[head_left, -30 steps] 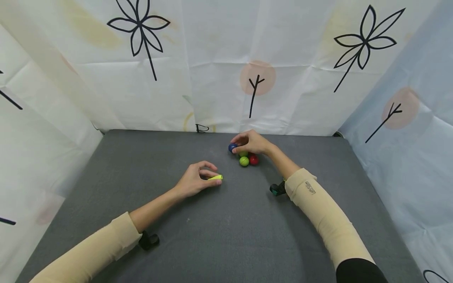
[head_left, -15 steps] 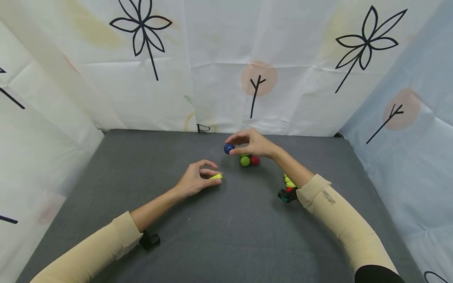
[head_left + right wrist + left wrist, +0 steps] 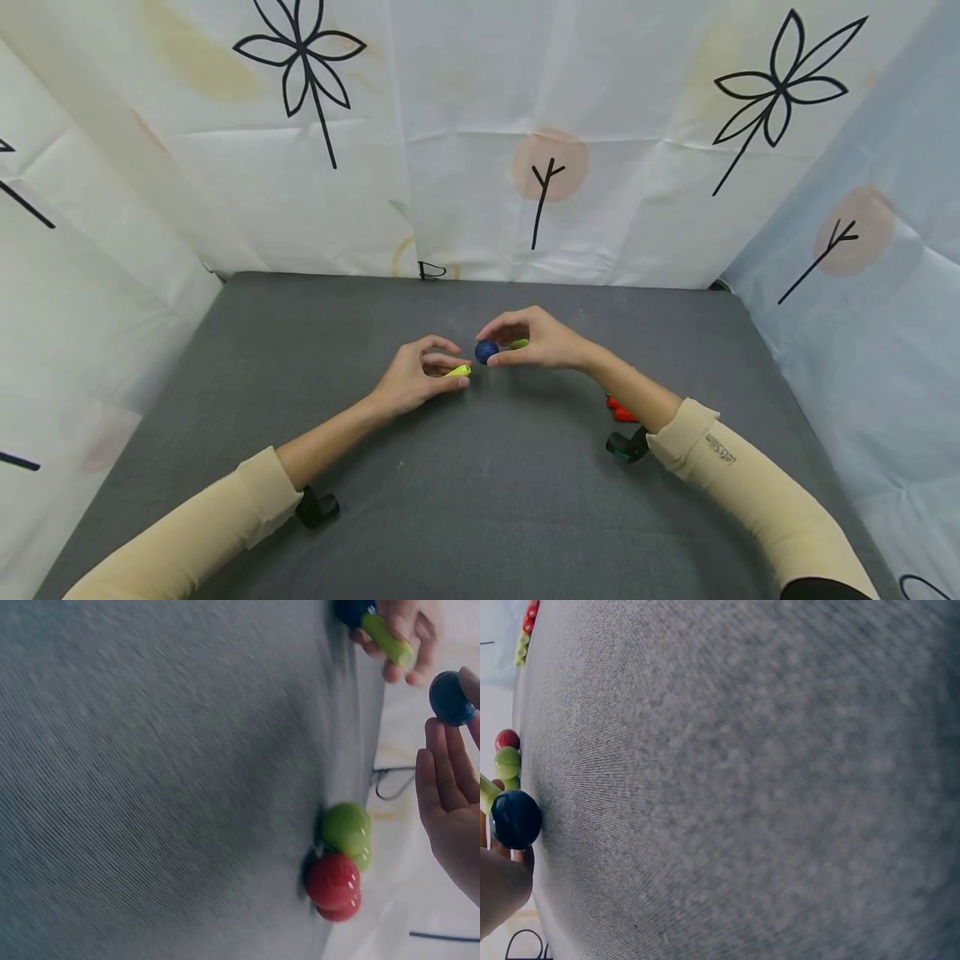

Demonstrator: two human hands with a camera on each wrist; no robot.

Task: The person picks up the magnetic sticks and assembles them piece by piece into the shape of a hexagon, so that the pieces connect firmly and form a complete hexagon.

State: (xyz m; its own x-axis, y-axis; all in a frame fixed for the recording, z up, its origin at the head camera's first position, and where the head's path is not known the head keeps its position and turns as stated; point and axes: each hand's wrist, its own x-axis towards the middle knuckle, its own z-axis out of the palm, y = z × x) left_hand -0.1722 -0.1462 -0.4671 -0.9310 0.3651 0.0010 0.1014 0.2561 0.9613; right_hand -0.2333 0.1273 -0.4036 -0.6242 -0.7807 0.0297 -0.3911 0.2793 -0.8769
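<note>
In the head view, my left hand (image 3: 411, 377) pinches a short yellow-green stick (image 3: 458, 371) between thumb and fingers. The right wrist view shows a dark blue ball (image 3: 354, 610) at the far end of that stick (image 3: 388, 639). Facing it closely from the right, my right hand (image 3: 546, 340) holds another blue ball (image 3: 487, 352) at its fingertips, apart from the stick. Behind the right hand, part of a green ball (image 3: 519, 343) shows. Two green balls (image 3: 345, 826) and two red balls (image 3: 334, 880) sit together on the cloth in the right wrist view.
Red sticks (image 3: 622, 410) lie partly hidden under the right forearm. The left wrist view also shows yellow-green sticks (image 3: 522, 649) beside red ones (image 3: 530, 618). Grey cloth (image 3: 465, 500) covers the table, and white printed curtains (image 3: 465, 192) stand behind and at both sides.
My right hand has lifted the blue ball from the group and brought it toward me and slightly left, close to the stick. My left hand has hardly moved.
</note>
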